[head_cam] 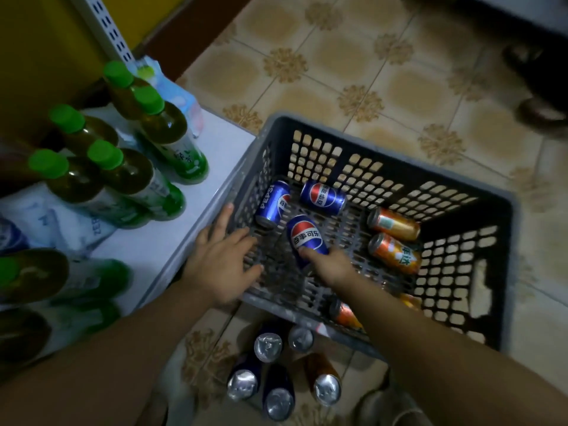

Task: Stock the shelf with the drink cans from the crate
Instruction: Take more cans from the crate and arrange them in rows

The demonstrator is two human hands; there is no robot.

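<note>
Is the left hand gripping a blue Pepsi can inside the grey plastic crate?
No: the left hand lies open on the grey crate; the right hand grips the blue Pepsi can.

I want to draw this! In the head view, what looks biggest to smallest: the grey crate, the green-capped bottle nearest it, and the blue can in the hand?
1. Grey crate, by far.
2. Green-capped bottle, though it stands nearer the camera.
3. Blue can gripped by the right hand.

Orange can (343, 313) half hidden under right forearm (430, 342)
</note>
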